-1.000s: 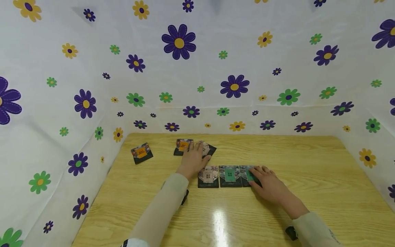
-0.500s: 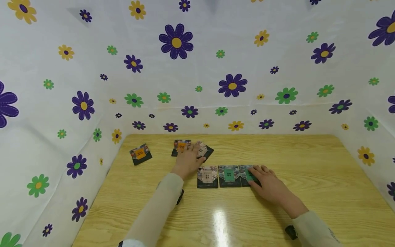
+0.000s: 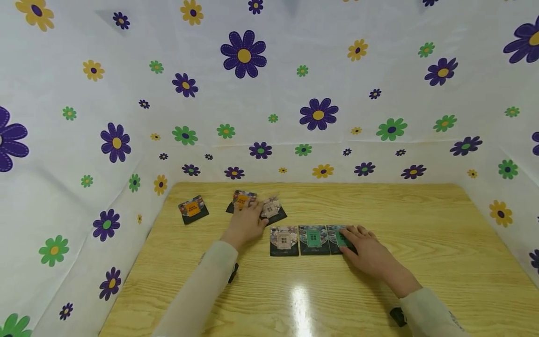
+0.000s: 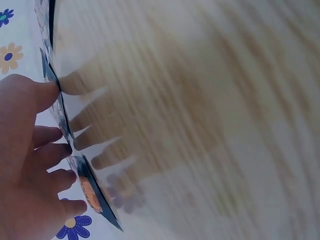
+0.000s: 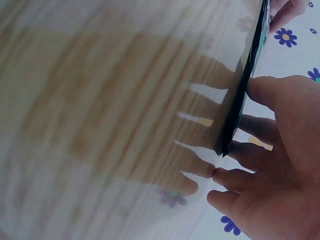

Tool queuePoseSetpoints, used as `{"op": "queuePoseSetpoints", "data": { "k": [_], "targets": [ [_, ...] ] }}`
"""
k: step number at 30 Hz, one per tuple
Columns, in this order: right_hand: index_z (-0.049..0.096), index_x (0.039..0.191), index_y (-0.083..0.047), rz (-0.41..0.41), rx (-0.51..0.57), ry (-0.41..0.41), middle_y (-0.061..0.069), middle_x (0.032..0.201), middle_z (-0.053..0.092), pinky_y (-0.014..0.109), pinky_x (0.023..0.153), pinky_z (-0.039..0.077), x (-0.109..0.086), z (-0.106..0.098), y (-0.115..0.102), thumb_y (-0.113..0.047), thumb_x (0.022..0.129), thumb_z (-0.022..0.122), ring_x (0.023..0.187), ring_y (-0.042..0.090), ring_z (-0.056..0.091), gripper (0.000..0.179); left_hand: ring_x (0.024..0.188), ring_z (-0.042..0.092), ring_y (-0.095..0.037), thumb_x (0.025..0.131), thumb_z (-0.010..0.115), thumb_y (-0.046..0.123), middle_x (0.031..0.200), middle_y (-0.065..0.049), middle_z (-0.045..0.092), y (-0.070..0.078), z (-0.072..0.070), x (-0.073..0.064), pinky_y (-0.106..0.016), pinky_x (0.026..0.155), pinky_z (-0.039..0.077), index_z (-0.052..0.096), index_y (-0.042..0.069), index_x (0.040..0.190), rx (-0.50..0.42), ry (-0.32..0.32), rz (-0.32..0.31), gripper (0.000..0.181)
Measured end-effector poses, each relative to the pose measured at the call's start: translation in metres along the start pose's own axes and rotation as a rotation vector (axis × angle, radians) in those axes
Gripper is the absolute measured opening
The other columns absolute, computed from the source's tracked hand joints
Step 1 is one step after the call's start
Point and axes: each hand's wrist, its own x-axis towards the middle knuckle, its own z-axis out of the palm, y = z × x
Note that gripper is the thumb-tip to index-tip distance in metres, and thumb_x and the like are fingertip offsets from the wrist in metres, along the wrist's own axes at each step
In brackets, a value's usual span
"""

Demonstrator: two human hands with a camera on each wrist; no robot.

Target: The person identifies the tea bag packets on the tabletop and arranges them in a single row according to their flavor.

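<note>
My left hand [image 3: 245, 223] lies with fairly straight fingers at the edges of two flat square packets. Its fingertips touch the orange-labelled packet [image 3: 242, 198], while the thumb rests on a tilted pink-labelled packet [image 3: 273, 208]. In the left wrist view, the fingers [image 4: 55, 155] press these packets from above. My right hand [image 3: 370, 252] rests with extended fingers on a green-labelled packet [image 3: 334, 232], hiding its right part. Left of that packet, in one row, lie another green-labelled packet [image 3: 313, 239] and a second pink-labelled packet [image 3: 284, 241].
A separate orange-labelled packet [image 3: 193, 209] lies askew near the table's far left corner. The wooden table [image 3: 328, 295] is glossy and reflects the hands. White flower-patterned cloth [image 3: 278, 93] encloses its back and sides.
My left hand has slid left and slightly nearer, shifting the tilted pink-labelled packet and the orange-labelled packet beside it leftward. The pink-labelled one has also turned. My right hand stays put.
</note>
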Motion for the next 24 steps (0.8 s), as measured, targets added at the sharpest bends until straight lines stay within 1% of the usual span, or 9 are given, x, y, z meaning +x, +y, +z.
{"op": "queuePoseSetpoints", "data": {
  "k": [6, 10, 13, 16, 18, 21, 24],
  "targets": [
    [0.053, 0.153, 0.0, 0.001, -0.004, -0.002, 0.032, 0.156, 0.049, 0.076, 0.116, 0.033, 0.0, 0.0, 0.001, -0.029, 0.106, 0.064, 0.146, 0.06, 0.039, 0.057, 0.163, 0.021, -0.038, 0.112, 0.044, 0.042, 0.173, -0.009, 0.033, -0.008, 0.002, -0.004, -0.07, 0.129, 0.016, 0.032, 0.015, 0.168, -0.002, -0.002, 0.011, 0.063],
    [0.053, 0.153, 0.0, 0.002, -0.003, 0.002, 0.032, 0.156, 0.049, 0.076, 0.116, 0.033, -0.001, 0.0, 0.001, -0.029, 0.106, 0.064, 0.146, 0.06, 0.039, 0.057, 0.163, 0.022, -0.039, 0.113, 0.044, 0.035, 0.173, -0.009, 0.032, -0.012, 0.001, -0.006, -0.07, 0.129, 0.015, 0.032, 0.015, 0.168, -0.018, 0.001, 0.003, 0.059],
    [0.052, 0.153, 0.0, 0.003, -0.002, 0.004, 0.032, 0.156, 0.049, 0.075, 0.117, 0.033, -0.001, 0.0, 0.0, -0.028, 0.106, 0.065, 0.146, 0.059, 0.039, 0.057, 0.163, 0.023, -0.039, 0.114, 0.042, 0.032, 0.173, -0.009, 0.031, -0.014, 0.002, -0.007, -0.069, 0.129, 0.016, 0.031, 0.016, 0.168, -0.02, 0.002, -0.006, 0.058],
    [0.053, 0.153, 0.0, 0.002, -0.004, 0.006, 0.032, 0.156, 0.049, 0.075, 0.117, 0.033, -0.001, 0.0, 0.0, -0.028, 0.106, 0.065, 0.146, 0.059, 0.039, 0.056, 0.163, 0.02, -0.039, 0.115, 0.037, 0.037, 0.174, -0.009, 0.029, -0.014, 0.003, -0.008, -0.069, 0.129, 0.015, 0.03, 0.015, 0.168, -0.034, 0.011, 0.002, 0.058],
    [0.052, 0.153, 0.0, 0.001, -0.004, 0.005, 0.033, 0.156, 0.049, 0.075, 0.117, 0.033, -0.001, 0.0, 0.0, -0.028, 0.106, 0.064, 0.146, 0.06, 0.039, 0.056, 0.164, 0.018, -0.039, 0.115, 0.034, 0.042, 0.174, -0.009, 0.028, -0.013, 0.005, -0.009, -0.069, 0.129, 0.015, 0.029, 0.015, 0.169, -0.048, 0.018, 0.02, 0.06],
    [0.052, 0.153, 0.0, 0.002, 0.0, 0.004, 0.032, 0.156, 0.048, 0.076, 0.117, 0.033, 0.0, 0.001, 0.0, -0.028, 0.106, 0.064, 0.147, 0.06, 0.039, 0.056, 0.164, 0.015, -0.038, 0.115, 0.033, 0.047, 0.176, -0.009, 0.024, -0.011, 0.006, -0.01, -0.069, 0.129, 0.015, 0.026, 0.017, 0.169, -0.063, 0.014, 0.043, 0.063],
    [0.053, 0.153, 0.001, -0.003, 0.004, 0.005, 0.032, 0.156, 0.049, 0.076, 0.116, 0.033, 0.0, 0.002, 0.0, -0.028, 0.106, 0.064, 0.147, 0.06, 0.039, 0.056, 0.164, 0.016, -0.037, 0.115, 0.035, 0.046, 0.176, -0.009, 0.024, -0.009, 0.006, -0.012, -0.069, 0.129, 0.016, 0.026, 0.019, 0.17, -0.045, 0.01, 0.044, 0.062]
  ]
}}
